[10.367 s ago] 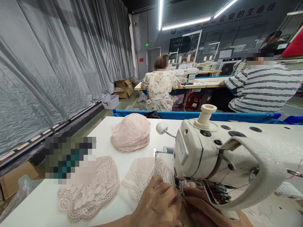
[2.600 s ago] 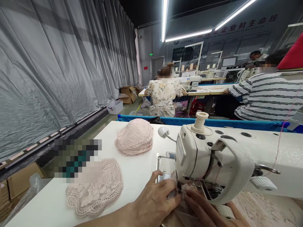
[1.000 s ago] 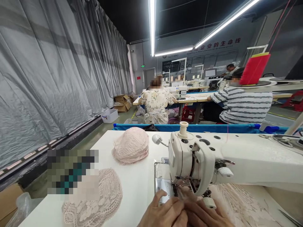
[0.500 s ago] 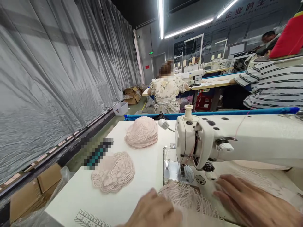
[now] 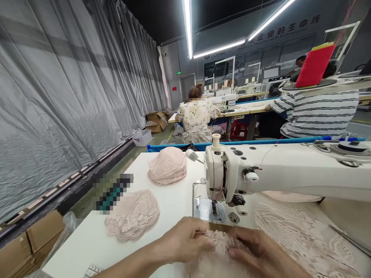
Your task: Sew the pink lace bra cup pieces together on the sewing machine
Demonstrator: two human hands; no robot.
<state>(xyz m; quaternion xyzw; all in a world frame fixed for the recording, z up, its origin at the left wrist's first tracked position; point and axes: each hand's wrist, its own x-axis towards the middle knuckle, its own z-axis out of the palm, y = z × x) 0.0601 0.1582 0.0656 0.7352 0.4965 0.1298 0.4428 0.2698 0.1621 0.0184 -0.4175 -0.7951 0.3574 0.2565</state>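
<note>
Both hands grip a piece of pale pink lace fabric just in front of the sewing machine. My left hand pinches its left edge between thumb and fingers. On the other edge, my right hand is closed with its thumb toward me. The lower part of the lace is blurred. Behind the hands, the presser foot stands over the metal needle plate, apart from the held lace. More lace pieces lie spread to the right, under the machine arm, with scissors on them.
On the white table, a stack of pink lace cups sits at the back left. A scalloped lace piece lies nearer. A printed ruler marks the front edge. Cardboard boxes stand left below. Two people sit working ahead.
My right hand has come off the lace at the right and joined my left hand. Together they now hold one piece up before the machine. The view has shifted to the right.
</note>
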